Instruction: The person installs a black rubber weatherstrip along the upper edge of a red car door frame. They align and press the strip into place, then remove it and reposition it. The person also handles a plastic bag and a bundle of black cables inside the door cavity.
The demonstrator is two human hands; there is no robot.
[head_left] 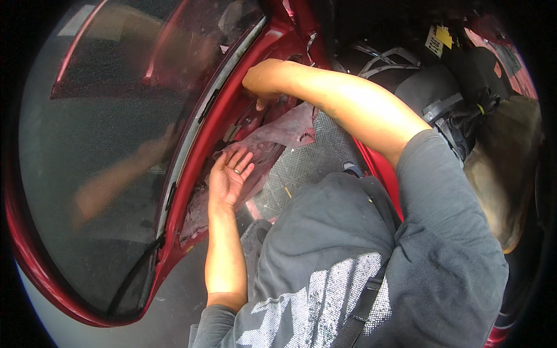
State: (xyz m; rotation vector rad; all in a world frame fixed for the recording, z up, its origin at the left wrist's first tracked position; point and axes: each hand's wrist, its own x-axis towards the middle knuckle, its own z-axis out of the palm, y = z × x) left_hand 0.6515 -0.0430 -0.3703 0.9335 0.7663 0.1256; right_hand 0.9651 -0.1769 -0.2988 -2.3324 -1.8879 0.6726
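A red car door (200, 136) stands swung out on my left, its inner trim off and bare metal showing. Loose translucent plastic sheet (272, 139) hangs from its inner side, crumpled and partly peeled away. Palm up, my left hand (229, 177) is at the sheet's edge, fingers stretched out and slightly apart, a ring on one of them; it grips nothing. My right hand (266, 83) reaches across to the upper front part of the door's inner panel. It bends down into the metal there, and most of its fingers are hidden, so whatever they touch does not show.
The door's dark window glass (116, 151) fills the left side, with a black strip (136, 269) hanging near its lower corner. A red door sill (380, 180) runs beside my legs. To the right, the car's interior holds a dark seat (426, 87) and loose black cables (484, 107).
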